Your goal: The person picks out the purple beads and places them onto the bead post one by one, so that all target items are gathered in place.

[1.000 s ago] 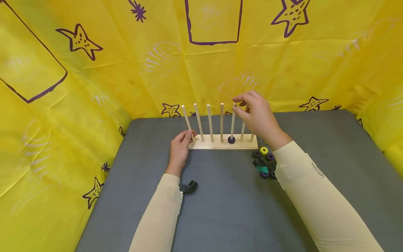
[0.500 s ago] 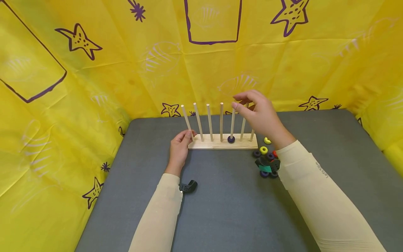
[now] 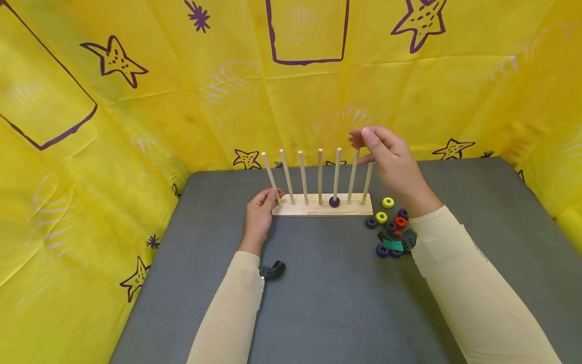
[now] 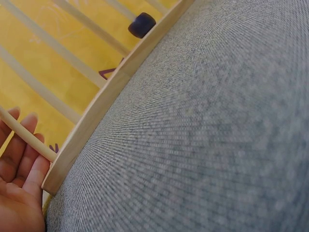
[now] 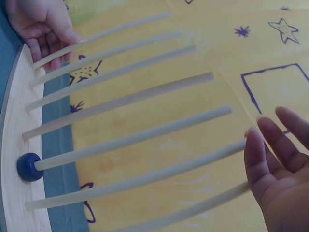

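Observation:
A wooden rack stands on the grey table, its flat base (image 3: 313, 209) carrying a row of several upright pegs. One dark blue ring (image 3: 334, 202) sits at the foot of the third peg from the right. At the rack's left end my left hand (image 3: 258, 217) grips around the leftmost peg; its thumb and fingers lie close about that peg's foot in the left wrist view. My right hand (image 3: 395, 162) is raised by the tops of the two rightmost pegs. Seen from the right wrist, its fingers (image 5: 257, 159) are relaxed and spread, with nothing held.
Right of the rack lies a loose group of rings: yellow ones (image 3: 388, 202), red ones (image 3: 400, 222) and dark ones (image 3: 371, 222), partly covered by the black wrist mount (image 3: 411, 240). A yellow patterned cloth (image 3: 291, 111) hangs behind the table (image 3: 318, 303).
My right hand has moved off the third peg from the right, going right and slightly up, and its fingers have spread. More rings now show beside its sleeve. The left hand stays put.

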A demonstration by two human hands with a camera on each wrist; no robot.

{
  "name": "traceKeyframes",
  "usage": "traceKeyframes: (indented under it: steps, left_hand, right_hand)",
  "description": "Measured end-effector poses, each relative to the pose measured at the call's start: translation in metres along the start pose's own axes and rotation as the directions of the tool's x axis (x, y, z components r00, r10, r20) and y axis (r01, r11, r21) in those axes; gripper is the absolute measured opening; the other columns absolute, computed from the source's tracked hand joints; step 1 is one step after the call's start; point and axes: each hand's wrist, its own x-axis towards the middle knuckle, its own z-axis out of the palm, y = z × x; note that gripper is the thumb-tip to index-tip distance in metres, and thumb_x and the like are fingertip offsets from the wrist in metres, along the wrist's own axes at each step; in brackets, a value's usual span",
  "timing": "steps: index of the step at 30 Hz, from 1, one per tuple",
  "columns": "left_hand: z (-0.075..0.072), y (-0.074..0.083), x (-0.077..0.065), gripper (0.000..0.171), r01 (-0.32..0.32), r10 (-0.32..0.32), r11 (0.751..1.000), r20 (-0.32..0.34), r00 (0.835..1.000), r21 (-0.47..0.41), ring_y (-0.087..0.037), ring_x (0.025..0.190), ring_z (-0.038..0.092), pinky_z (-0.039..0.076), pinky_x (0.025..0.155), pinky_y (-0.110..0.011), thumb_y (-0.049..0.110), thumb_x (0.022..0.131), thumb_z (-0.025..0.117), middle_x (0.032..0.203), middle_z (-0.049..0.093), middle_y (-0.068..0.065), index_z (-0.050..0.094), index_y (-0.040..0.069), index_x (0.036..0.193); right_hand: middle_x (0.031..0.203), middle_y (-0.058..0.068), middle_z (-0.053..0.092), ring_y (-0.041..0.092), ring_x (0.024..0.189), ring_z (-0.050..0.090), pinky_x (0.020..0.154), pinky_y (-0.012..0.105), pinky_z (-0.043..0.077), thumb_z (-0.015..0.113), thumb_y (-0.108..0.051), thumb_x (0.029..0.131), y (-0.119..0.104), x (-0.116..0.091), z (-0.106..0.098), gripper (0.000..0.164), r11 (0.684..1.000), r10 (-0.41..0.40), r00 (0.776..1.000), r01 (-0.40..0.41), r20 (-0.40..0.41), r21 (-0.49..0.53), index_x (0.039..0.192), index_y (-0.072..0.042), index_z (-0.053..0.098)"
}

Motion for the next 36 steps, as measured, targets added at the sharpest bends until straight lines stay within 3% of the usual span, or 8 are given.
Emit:
traceKeyframes:
  steps: [8,15,25,36]
  left_hand:
    - [0.001,0.0,-0.001,0.039,0.006,-0.006,1.0,-0.006,1.0,0.013,-0.024,0.115,0.072,0.056,0.104,-0.04,0.038,0.109,0.069,0.116,0.078,-0.012,0.079,0.002,0.121]
    - [0.0,0.0,-0.001,0.039,0.007,-0.007,1.0,-0.007,1.0,0.014,-0.025,0.116,0.072,0.056,0.104,-0.039,0.037,0.11,0.068,0.117,0.078,-0.013,0.079,0.002,0.122]
    - [0.001,0.001,-0.001,0.04,0.008,-0.008,1.0,-0.006,1.0,0.014,-0.026,0.117,0.071,0.056,0.104,-0.039,0.037,0.11,0.068,0.117,0.078,-0.013,0.078,0.001,0.123]
    - [0.001,0.0,-0.002,0.038,0.019,-0.019,1.0,-0.011,1.0,0.013,-0.026,0.117,0.071,0.056,0.105,-0.039,0.035,0.11,0.069,0.118,0.078,-0.013,0.079,0.002,0.123]
  right_hand:
    - [0.133,0.019,0.065,0.034,0.122,0.057,0.09,0.031,0.054,0.046,-0.04,0.119,0.002,-0.007,-0.013,0.047,0.995,0.005,0.999,-0.001,-0.036,0.102,0.136,-0.004,0.07]
    - [0.129,0.02,0.067,0.034,0.118,0.059,0.087,0.031,0.055,0.051,-0.037,0.118,0.005,-0.012,-0.02,0.049,0.98,-0.024,0.998,0.036,-0.064,0.196,0.135,0.005,0.069]
    - [0.13,0.016,0.067,0.031,0.12,0.057,0.086,0.03,0.054,0.051,-0.034,0.118,0.008,-0.022,-0.031,0.048,0.977,-0.026,0.995,0.046,-0.099,0.21,0.134,0.007,0.069]
    - [0.131,0.013,0.068,0.03,0.117,0.058,0.085,0.029,0.053,0.048,-0.035,0.119,0.024,-0.033,-0.038,0.052,0.989,0.025,0.997,-0.014,-0.076,0.147,0.135,0.009,0.068]
